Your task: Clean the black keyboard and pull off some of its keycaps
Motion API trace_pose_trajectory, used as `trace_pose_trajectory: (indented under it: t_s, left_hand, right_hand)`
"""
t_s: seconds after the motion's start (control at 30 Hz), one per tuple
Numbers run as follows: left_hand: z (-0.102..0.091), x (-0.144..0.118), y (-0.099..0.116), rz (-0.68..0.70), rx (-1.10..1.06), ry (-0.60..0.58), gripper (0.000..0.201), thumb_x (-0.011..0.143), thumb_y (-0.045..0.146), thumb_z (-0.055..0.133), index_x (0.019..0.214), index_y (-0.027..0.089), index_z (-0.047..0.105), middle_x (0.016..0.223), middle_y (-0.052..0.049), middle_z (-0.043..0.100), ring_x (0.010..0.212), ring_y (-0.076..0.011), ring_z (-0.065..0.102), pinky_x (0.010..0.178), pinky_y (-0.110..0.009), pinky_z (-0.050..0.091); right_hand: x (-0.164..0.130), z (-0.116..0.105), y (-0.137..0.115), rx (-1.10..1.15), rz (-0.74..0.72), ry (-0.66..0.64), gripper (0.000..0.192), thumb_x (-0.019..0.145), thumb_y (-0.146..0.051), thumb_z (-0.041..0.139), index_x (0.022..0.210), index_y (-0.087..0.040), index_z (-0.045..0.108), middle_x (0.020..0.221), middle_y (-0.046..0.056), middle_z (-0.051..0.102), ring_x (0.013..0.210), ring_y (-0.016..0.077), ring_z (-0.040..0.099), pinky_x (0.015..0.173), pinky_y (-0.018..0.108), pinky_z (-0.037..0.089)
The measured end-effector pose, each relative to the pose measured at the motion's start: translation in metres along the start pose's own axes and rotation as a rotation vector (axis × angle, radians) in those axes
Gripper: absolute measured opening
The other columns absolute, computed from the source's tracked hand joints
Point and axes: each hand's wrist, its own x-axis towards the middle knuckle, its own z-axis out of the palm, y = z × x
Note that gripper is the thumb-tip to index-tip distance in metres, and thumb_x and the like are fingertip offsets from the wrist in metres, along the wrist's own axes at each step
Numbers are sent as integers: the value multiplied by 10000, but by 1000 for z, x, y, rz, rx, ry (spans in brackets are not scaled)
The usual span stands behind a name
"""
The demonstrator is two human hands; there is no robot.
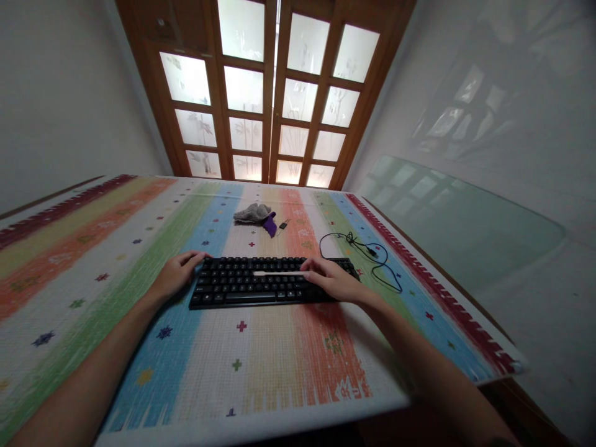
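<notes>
A black keyboard [251, 288] lies flat on the striped tablecloth in front of me. My left hand [179, 273] grips its left end, with the fingers at the far left corner. Over the right half of the keys, my right hand [333, 279] pinches a thin pale toothbrush [279, 273]. The brush's narrow head points left, above the middle keys. Whether the bristles touch the keys cannot be made out. From behind the keyboard's right side, a black cable [386, 264] runs out in loose loops.
Beyond the keyboard lie a crumpled grey cloth [252, 213], a purple piece of cloth [270, 225] and a small dark object [284, 225]. The tablecloth [223, 366] has coloured stripes. A glass sheet [456, 217] leans against the right wall; wooden doors [271, 124] stand behind the table.
</notes>
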Motion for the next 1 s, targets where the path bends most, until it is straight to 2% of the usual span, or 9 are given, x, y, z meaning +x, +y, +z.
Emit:
trace_pose_trajectory:
  t_s: [0.13,0.2,0.47,0.67,1.0]
  left_hand:
    - [-1,2,-2,-20,-19,-12,630,800,653,407,964,151,751,402,44,431,424,-174,438,484,-291,328]
    - [-1,2,-2,-34,-38,-27,676,823,660,356,995,138,749,378,46,412,402,-177,420,470,-298,317]
    - [-1,4,-10,9,-127,-50,731,852,719,332,978,142,763,355,44,399,399,-177,442,495,-302,379]
    - [1,6,-17,16,-140,-62,804,882,738,237,1005,132,752,358,44,401,383,-178,430,488,-305,370]
    - [1,7,-15,23,-130,-39,759,874,730,293,974,148,770,344,40,406,389,-182,439,500,-303,388]
  right_hand:
    - [36,29,-27,-38,-28,-24,102,926,-276,520,946,-192,574,745,-17,560,696,153,509,677,284,373]
    - [53,42,-38,-81,-47,4,72,924,-243,521,938,-194,572,776,-4,588,726,160,525,691,286,370]
    - [99,81,-53,-210,-61,53,63,912,-185,514,940,-193,571,850,44,637,798,202,563,738,313,374]
    - [111,95,-59,-266,-49,76,130,917,-160,495,1002,-164,593,932,85,661,864,214,582,803,327,405]
    - [115,100,-58,-342,-82,90,153,909,-131,506,998,-135,631,960,116,703,867,208,610,793,304,425]
